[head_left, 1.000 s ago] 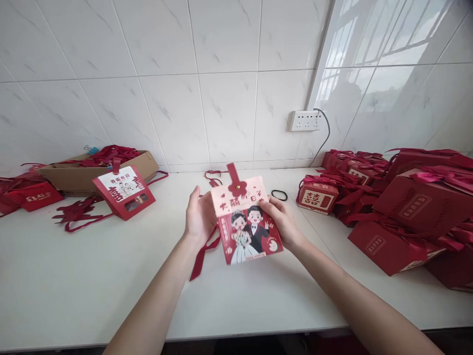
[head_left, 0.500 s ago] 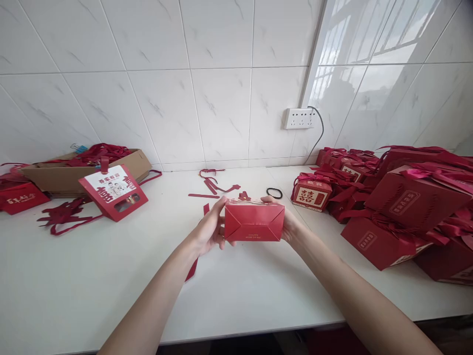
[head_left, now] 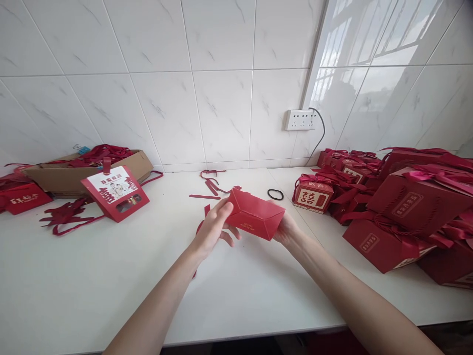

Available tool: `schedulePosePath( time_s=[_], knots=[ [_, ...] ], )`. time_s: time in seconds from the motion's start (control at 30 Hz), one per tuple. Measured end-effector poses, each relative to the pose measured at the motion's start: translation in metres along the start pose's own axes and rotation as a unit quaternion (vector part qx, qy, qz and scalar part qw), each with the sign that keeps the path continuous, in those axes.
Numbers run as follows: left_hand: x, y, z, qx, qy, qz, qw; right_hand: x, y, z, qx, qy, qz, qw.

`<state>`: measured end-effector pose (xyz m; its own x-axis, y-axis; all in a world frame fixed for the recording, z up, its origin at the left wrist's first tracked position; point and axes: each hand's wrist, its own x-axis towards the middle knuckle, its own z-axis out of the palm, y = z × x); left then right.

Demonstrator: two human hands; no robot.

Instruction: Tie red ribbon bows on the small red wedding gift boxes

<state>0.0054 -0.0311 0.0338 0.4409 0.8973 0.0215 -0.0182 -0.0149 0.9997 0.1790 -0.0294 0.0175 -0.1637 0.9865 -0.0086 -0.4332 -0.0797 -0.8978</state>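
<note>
A red gift box [head_left: 256, 213] is held above the white table [head_left: 258, 291], its folded panel with small gold print facing me and its right end tilted down. My left hand [head_left: 212, 227] grips the left end, thumb on the near panel and some fingers curled loosely below. Around the right end my right hand [head_left: 286, 226] is closed, its fingers mostly hidden behind the box. Partly covered by my left hand and forearm, a red strip [head_left: 207, 209] lies on the table. Beyond the box are loose dark red ribbon pieces [head_left: 211, 186] and a black band [head_left: 275, 195].
On the left stand a cardboard tray [head_left: 55, 180] of red ribbons, a red box with a white printed panel [head_left: 116, 192] and another red box [head_left: 25, 198]. Many ribboned red boxes [head_left: 391, 202] are piled at right. A power strip [head_left: 302, 120] sits on the tiled wall.
The red box has turned from level to slanted, its left end up and its right end down. Both hands keep hold of it.
</note>
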Motion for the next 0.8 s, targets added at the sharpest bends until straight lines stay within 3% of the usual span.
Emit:
schedulePosePath(
  time_s=[0.13, 0.4, 0.5, 0.63, 0.73, 0.8],
  knots=[
    [0.002, -0.004, 0.001, 0.088, 0.059, 0.027, 0.994, -0.001, 0.001, 0.003, 0.109, 0.062, 0.060, 0.990],
    [0.004, -0.007, 0.000, 0.108, 0.094, 0.031, 0.989, 0.001, 0.004, 0.002, 0.100, 0.093, 0.061, 0.989],
    [0.005, -0.009, 0.000, 0.089, 0.104, 0.037, 0.990, 0.003, 0.003, 0.000, 0.080, 0.161, -0.012, 0.984],
    [0.010, -0.014, -0.002, 0.058, 0.159, 0.073, 0.983, 0.005, 0.002, -0.004, 0.009, 0.252, -0.187, 0.949],
    [0.012, -0.017, -0.003, 0.009, 0.107, 0.066, 0.992, 0.001, 0.003, -0.001, -0.089, 0.229, -0.298, 0.922],
    [0.011, -0.017, -0.001, -0.001, 0.061, 0.061, 0.996, -0.002, 0.005, 0.003, -0.151, 0.192, -0.330, 0.912]
  ],
)
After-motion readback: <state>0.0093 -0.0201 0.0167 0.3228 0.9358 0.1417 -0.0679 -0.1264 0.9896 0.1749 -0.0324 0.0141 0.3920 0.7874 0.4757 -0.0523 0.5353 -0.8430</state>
